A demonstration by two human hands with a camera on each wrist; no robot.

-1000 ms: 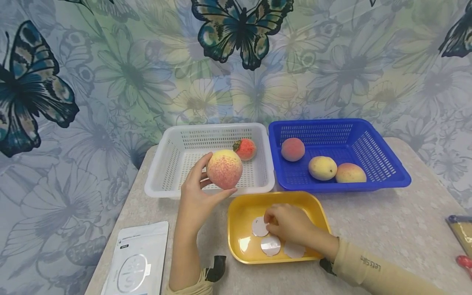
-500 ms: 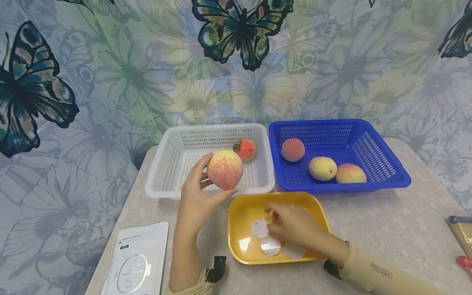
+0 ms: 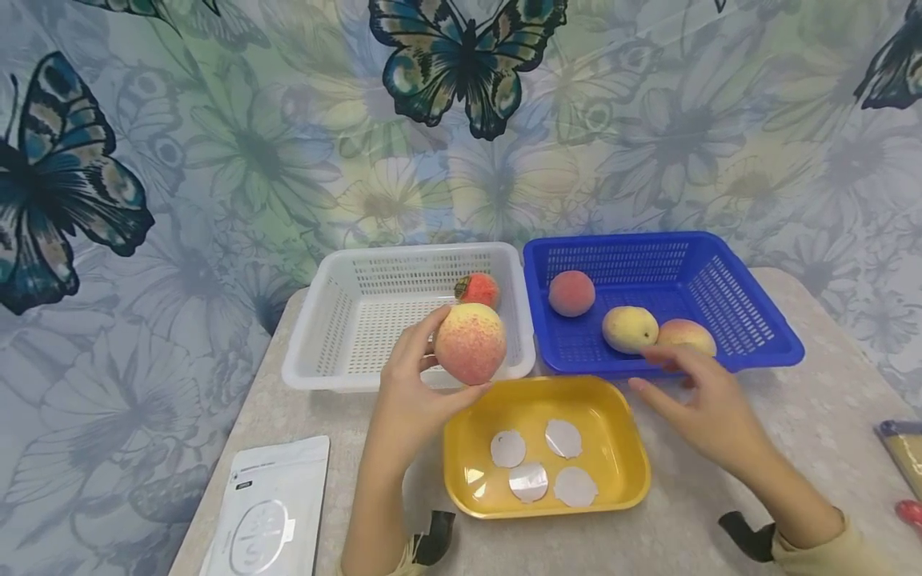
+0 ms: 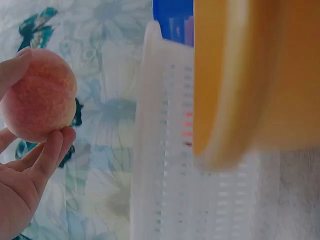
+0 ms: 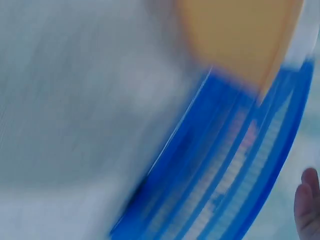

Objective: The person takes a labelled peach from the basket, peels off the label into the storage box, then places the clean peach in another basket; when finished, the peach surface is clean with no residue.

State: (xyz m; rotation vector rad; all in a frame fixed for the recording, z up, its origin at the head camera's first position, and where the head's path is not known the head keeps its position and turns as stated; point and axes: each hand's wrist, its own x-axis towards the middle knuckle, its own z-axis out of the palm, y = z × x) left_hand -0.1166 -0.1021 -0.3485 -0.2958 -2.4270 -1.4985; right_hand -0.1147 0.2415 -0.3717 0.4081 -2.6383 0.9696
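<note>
My left hand (image 3: 414,400) grips a yellow-and-pink peach (image 3: 471,344) between thumb and fingers, above the front rim of the white basket (image 3: 310,320). In the left wrist view the same peach (image 4: 42,95) is pinched at its side. The right hand (image 3: 709,408) holds nothing; its thumb and fingers stand apart near the front edge of the blue basket (image 3: 749,320). Between the hands lies a yellow tray (image 3: 612,448) with several round whitish discs, one of them a disc (image 3: 563,438) at the upper right. Only blurred fingertips (image 5: 306,205) show in the right wrist view.
A red fruit with a green top (image 3: 479,290) sits in the white basket. The blue basket contains a reddish peach (image 3: 572,293), a yellow fruit (image 3: 630,329) and a yellow-pink fruit (image 3: 687,334). A white pouch (image 3: 270,504) lies at the table's left, a red object (image 3: 909,510) at the right edge.
The right hand has left the tray and moved right, uncovering a disc there. My left hand has carried the peach slightly right and down.
</note>
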